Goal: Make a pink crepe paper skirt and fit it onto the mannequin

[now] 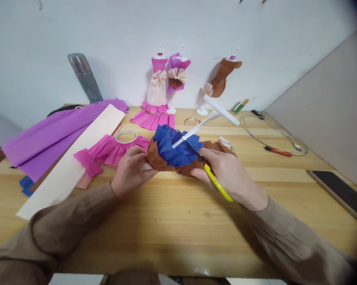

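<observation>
While the left hand (132, 169) steadies the near left side of the brown paper (155, 155), its fingers are clamped on the edge, with a small white part showing by the thumb. The brown paper is held above the middle of the table (178, 225), and blue paper (174, 152) bunches out of it. A white stand (197, 127) projects from the blue paper, tilted away to the right, base outermost.

The right hand (229, 174) has its fingers closed around the yellow handle of the scissors (216, 183); the dark blades lie over the blue paper, tips near the stem of the stand. Whether they touch the stem cannot be determined.

Just left of the work, a tape ring (126, 132) rests on gathered pink paper (105, 150). A phone (343, 192) lies at the table's right side.
</observation>
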